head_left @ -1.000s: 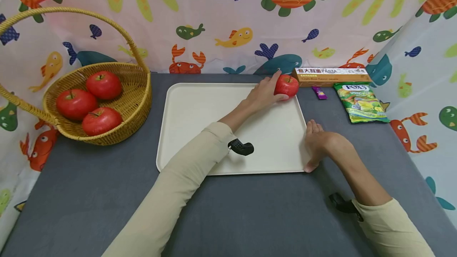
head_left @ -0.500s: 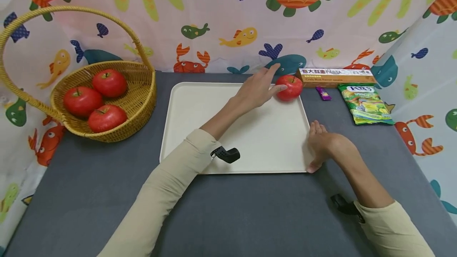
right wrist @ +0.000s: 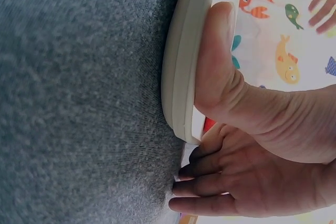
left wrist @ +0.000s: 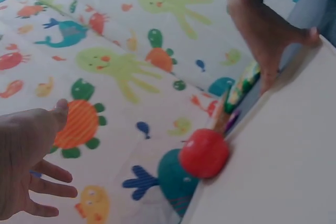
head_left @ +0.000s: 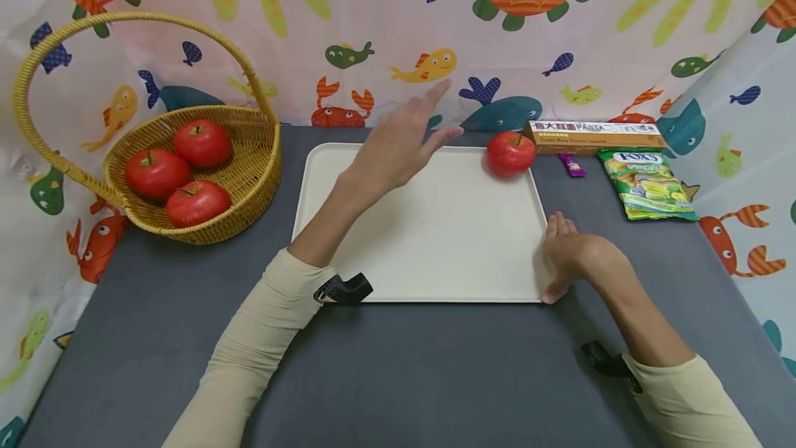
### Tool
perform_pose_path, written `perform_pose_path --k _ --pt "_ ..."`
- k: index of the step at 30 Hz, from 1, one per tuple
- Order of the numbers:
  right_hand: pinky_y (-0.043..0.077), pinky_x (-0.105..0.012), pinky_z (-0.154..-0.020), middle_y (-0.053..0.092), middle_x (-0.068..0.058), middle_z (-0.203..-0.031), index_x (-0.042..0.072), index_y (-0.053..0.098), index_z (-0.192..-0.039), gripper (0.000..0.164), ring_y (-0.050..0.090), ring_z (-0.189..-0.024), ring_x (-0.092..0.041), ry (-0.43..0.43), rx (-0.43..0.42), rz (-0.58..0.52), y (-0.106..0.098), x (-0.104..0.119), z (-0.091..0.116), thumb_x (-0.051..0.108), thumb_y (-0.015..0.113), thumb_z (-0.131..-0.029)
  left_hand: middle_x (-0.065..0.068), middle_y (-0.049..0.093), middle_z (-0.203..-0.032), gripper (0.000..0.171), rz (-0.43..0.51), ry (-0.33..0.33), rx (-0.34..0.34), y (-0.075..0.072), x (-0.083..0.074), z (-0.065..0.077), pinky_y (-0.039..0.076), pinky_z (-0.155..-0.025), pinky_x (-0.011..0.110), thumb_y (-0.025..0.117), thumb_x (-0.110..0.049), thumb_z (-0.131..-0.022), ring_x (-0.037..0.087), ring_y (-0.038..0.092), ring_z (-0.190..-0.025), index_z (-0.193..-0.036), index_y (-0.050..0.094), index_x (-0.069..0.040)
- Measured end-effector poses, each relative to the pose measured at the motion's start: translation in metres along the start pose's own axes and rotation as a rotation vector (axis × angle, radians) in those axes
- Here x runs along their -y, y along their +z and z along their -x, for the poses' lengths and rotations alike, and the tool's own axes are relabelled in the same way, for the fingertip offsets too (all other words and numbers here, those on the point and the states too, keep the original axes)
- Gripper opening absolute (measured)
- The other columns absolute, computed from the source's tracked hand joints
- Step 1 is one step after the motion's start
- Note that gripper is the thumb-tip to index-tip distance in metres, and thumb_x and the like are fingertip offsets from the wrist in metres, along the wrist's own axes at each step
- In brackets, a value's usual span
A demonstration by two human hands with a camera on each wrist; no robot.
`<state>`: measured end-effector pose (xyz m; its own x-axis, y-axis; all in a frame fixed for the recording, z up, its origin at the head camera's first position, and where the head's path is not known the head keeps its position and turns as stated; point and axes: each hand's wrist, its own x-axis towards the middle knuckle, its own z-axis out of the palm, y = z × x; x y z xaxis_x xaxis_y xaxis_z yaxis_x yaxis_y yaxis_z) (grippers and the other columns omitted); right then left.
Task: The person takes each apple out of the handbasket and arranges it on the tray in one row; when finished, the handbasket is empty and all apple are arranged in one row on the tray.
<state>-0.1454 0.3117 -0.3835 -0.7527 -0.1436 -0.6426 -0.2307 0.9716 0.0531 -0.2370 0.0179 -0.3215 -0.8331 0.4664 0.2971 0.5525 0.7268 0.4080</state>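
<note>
A red apple [head_left: 510,154] stands at the far right corner of a cream tray [head_left: 435,240]. My left hand [head_left: 396,142] is in the air above the far side of the tray, to the left of that apple, with nothing in it and its fingers stretched out. In the left wrist view the hand's fingers [left wrist: 50,186] are spread apart from the apple [left wrist: 203,153]. At the tray's right edge is my right hand [head_left: 571,254]. Its thumb [right wrist: 215,51] lies against the tray's rim near the front corner, while the straight fingers [right wrist: 210,184] reach along outside the edge.
A yellow wicker basket [head_left: 264,182] with a tall handle holds three red apples at the left. Behind the tray's right side lie a long brown box [head_left: 593,140], a small purple-wrapped candy [head_left: 572,165] and a green FOX'S bag [head_left: 647,185]. A printed curtain [head_left: 373,12] backs the table.
My left hand has let go of the apple at the tray's far right corner and drawn away left, fingers opening. My right hand has stayed at the tray's edge.
</note>
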Motion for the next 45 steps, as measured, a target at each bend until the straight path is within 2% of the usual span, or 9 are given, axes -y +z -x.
perform_pose_path --k 6,10,15,19,23,28,31,38,45 --pt "0.011 -0.059 -0.105 0.001 -0.045 -0.138 -0.023 0.001 -0.133 0.149 0.005 -0.127 -0.057 0.014 0.023 -0.029 -0.001 0.001 -0.001 0.067 0.076 -0.042 0.003 0.046 -0.135 0.07 0.075 -0.036 -0.096 -0.034 0.027 0.021 0.041 -0.096 0.036 0.038 -0.06 -0.087 0.016 0.05 -0.116 -0.146 0.008 -0.036" --pt "0.011 -0.059 -0.105 0.001 -0.046 -0.137 -0.024 0.001 -0.133 0.149 0.005 -0.127 -0.057 0.025 0.031 -0.023 0.0 0.002 -0.001 0.066 0.077 -0.041 0.003 0.051 -0.128 0.063 0.124 -0.029 -0.164 -0.054 0.048 0.035 0.042 -0.094 0.035 0.044 -0.053 -0.089 0.014 0.05 -0.114 -0.144 0.018 -0.036" --pt "0.012 -0.059 -0.105 0.001 -0.047 -0.136 -0.026 0.001 -0.131 0.15 0.005 -0.126 -0.058 0.048 0.035 -0.017 0.002 0.001 0.001 0.063 0.079 -0.04 0.003 0.051 -0.129 0.058 0.111 -0.075 -0.149 -0.081 0.064 0.051 0.043 -0.094 0.039 0.047 -0.048 -0.09 0.019 0.05 -0.114 -0.142 0.027 -0.035" --pt "0.012 -0.059 -0.105 0.0 -0.046 -0.136 -0.026 0.001 -0.132 0.149 0.005 -0.126 -0.057 0.059 0.04 -0.015 0.002 0.005 0.0 0.061 0.081 -0.041 0.002 0.048 -0.133 0.058 0.075 -0.158 -0.092 -0.103 0.072 0.069 0.042 -0.094 0.045 0.047 -0.051 -0.089 0.021 0.047 -0.119 -0.142 0.029 -0.035" --pt "0.014 -0.059 -0.104 0.002 -0.047 -0.135 -0.027 0.002 -0.131 0.149 0.007 -0.126 -0.058 0.066 0.038 0.005 0.0 0.007 -0.001 0.059 0.082 -0.04 0.006 0.049 -0.131 0.058 0.058 -0.232 -0.024 -0.121 0.084 0.087 0.042 -0.092 0.051 0.047 -0.052 -0.089 0.025 0.048 -0.116 -0.142 0.03 -0.034" --pt "0.015 -0.059 -0.104 0.003 -0.047 -0.135 -0.026 0.002 -0.131 0.149 0.008 -0.126 -0.058 0.068 0.037 0.002 0.0 0.007 -0.002 0.06 0.082 -0.039 0.014 0.051 -0.127 0.061 0.056 -0.294 0.084 -0.14 0.105 0.109 0.038 -0.092 0.056 0.047 -0.051 -0.089 0.033 0.047 -0.114 -0.141 0.035 -0.022" --pt "0.015 -0.059 -0.104 0.003 -0.047 -0.136 -0.026 0.002 -0.131 0.15 0.007 -0.126 -0.057 0.067 0.044 -0.008 0.0 0.007 -0.002 0.059 0.082 -0.038 0.017 0.047 -0.13 0.063 0.057 -0.337 0.164 -0.149 0.119 0.12 0.036 -0.091 0.059 0.047 -0.052 -0.089 0.037 0.044 -0.116 -0.141 0.034 -0.019" --pt "0.013 -0.059 -0.104 0.001 -0.047 -0.135 -0.026 0.002 -0.131 0.15 0.006 -0.126 -0.058 0.071 0.048 -0.016 0.0 0.008 -0.003 0.059 0.082 -0.037 0.023 0.044 -0.131 0.073 -0.015 -0.431 0.291 -0.158 0.147 0.136 0.032 -0.092 0.062 0.046 -0.058 -0.087 0.041 0.039 -0.117 -0.136 0.039 -0.005" --pt "0.013 -0.059 -0.104 0.002 -0.047 -0.135 -0.027 0.003 -0.131 0.151 0.007 -0.126 -0.058 0.063 0.051 -0.011 -0.002 0.008 -0.004 0.062 0.08 -0.035 0.03 0.036 -0.132 0.088 -0.042 -0.528 0.505 -0.158 0.173 0.148 0.028 -0.092 0.066 0.046 -0.065 -0.082 0.045 0.033 -0.117 -0.136 0.033 0.003"
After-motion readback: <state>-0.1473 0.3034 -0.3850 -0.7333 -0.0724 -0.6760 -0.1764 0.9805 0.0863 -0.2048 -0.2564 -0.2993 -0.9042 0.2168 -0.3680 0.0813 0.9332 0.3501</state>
